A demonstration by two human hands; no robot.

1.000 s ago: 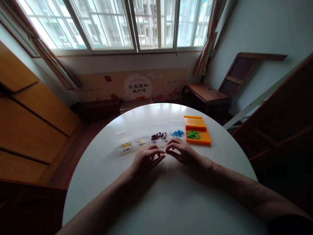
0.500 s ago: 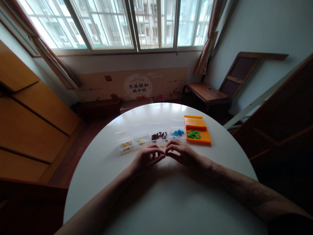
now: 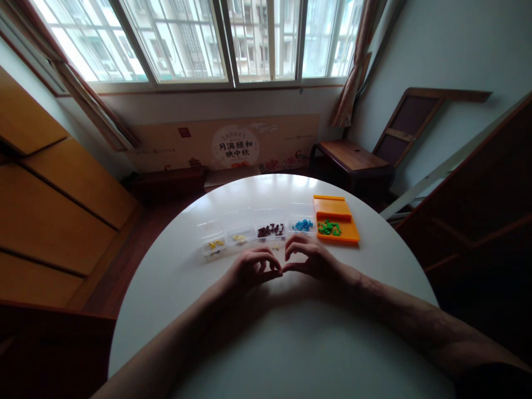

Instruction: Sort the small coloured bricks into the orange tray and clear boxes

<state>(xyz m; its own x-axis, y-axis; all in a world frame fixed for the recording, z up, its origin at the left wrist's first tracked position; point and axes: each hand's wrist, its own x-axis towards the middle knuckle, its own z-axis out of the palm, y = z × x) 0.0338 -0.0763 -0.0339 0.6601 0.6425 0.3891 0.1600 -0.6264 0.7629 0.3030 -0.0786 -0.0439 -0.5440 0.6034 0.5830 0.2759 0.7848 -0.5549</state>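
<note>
I am sitting at a round white table under a wide window, with a row of small boxes lying across it just beyond my hands. At the left end, a clear box of yellow pieces and a clear box of pale pieces are sitting side by side. My left hand is resting on the table just in front of them, fingers curled in. A clear box of dark pieces is lying beyond the gap between my hands. My right hand is curling the same way, its fingertips meeting those of the left. I cannot tell whether either hand is pinching anything. A clear box of blue pieces is lying just past my right hand, and an orange tray of green pieces is ending the row.
</note>
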